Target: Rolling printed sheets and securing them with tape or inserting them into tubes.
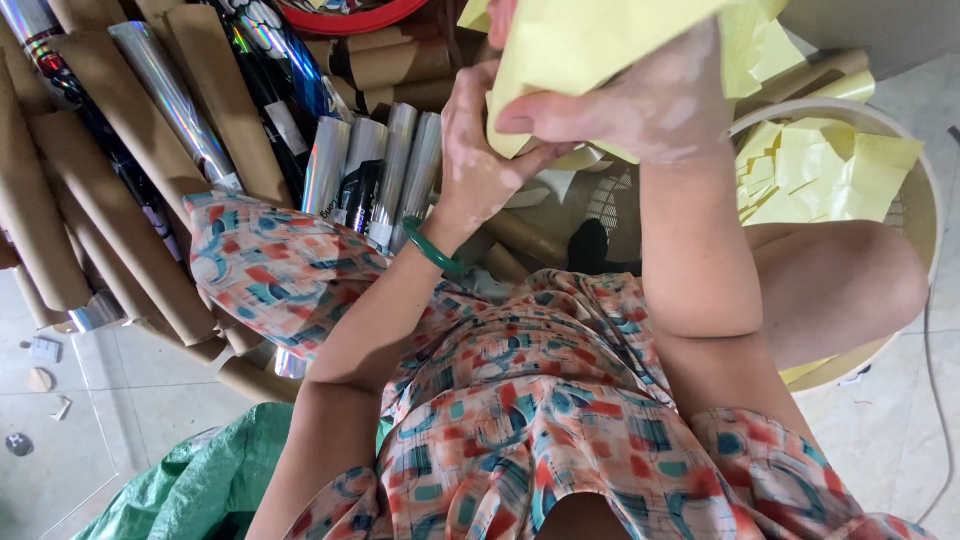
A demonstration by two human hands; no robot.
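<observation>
Both hands are raised in front of me on a sheet of yellow paper [590,40] at the top of the view. My right hand [640,100] grips its lower part, thumb pressed along the edge. My left hand [475,150], with a green bangle [432,250] on the wrist, touches the paper's lower left corner with its fingers. Below them lies my patterned dress [520,400] and a bare knee [850,280].
A round cream basket [925,190] at the right holds more yellow paper scraps [820,165]. Brown cardboard tubes [110,200] and shiny foil rolls [375,170] are piled at the left and centre. A green sack [200,480] lies at the lower left on the tiled floor [60,460].
</observation>
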